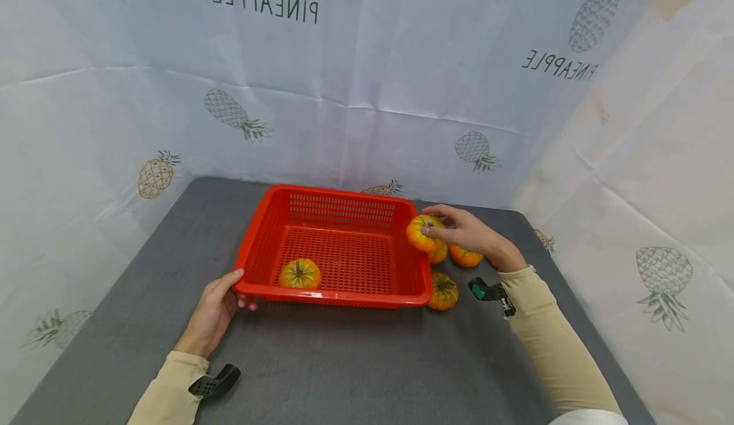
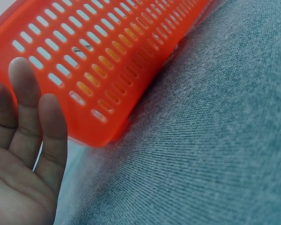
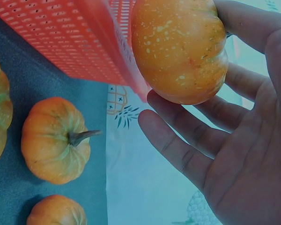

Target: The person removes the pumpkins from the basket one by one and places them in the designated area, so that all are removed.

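Observation:
A red plastic basket with slotted walls sits on the grey table. Its near left corner is held by my left hand, thumb over the rim and fingers beneath it; the left wrist view shows those fingers against the slotted wall. My right hand grips a small orange pumpkin raised beside the basket's right rim. In the right wrist view this pumpkin is pinched between thumb and fingers. Another pumpkin lies inside the basket, near the front left.
Right of the basket, several pumpkins rest on the table: one near the front, one farther right, and one partly hidden under the raised one. A pineapple-print cloth hangs behind the table.

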Demonstrator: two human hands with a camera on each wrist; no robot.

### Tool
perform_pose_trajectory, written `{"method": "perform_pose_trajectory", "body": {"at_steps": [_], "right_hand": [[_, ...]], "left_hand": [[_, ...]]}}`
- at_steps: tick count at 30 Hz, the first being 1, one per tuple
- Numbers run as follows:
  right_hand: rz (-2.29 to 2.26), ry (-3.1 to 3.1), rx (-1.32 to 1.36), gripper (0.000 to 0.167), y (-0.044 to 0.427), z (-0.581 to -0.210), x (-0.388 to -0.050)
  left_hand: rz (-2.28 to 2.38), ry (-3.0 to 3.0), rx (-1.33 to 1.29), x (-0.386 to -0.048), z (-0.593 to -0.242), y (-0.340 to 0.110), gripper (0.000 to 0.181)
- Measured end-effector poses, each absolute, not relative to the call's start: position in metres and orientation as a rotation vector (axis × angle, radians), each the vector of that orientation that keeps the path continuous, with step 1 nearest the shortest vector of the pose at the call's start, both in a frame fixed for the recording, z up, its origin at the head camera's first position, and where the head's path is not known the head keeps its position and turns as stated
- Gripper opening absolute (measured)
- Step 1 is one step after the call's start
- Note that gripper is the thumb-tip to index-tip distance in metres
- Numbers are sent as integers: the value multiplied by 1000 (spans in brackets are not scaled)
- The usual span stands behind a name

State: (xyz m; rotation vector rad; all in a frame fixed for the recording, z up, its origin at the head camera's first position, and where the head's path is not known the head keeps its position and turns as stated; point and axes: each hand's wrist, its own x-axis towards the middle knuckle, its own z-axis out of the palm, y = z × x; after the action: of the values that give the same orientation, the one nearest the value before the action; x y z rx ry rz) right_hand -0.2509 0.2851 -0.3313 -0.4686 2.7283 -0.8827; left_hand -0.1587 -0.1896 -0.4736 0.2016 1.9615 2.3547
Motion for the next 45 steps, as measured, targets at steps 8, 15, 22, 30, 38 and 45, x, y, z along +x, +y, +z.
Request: {"method": "perform_pose_trajectory", "body": {"at_steps": [8, 15, 22, 30, 38, 45], "right_hand": [[-909, 2737, -433, 59, 293, -337, -246], [-930, 2754, -420, 57, 301, -343, -243], [-967, 2765, -444, 57, 309, -349, -237], [-984, 2770, -452, 56, 318, -352, -232], [-1002, 2760, -439, 54, 324, -355, -228], [-1011, 2738, -422, 56, 329, -360, -227]], "left_hand": [[2323, 1994, 136, -159, -475, -189, 43], [2328, 1989, 146, -160, -474, -189, 43], [2329, 1996, 146, -160, -473, -188, 43], [2329, 1986, 135, -159, -473, -188, 43], [2327, 1981, 120, -159, -473, -189, 43], [2315, 1989, 113, -159, -473, -189, 43]]}}
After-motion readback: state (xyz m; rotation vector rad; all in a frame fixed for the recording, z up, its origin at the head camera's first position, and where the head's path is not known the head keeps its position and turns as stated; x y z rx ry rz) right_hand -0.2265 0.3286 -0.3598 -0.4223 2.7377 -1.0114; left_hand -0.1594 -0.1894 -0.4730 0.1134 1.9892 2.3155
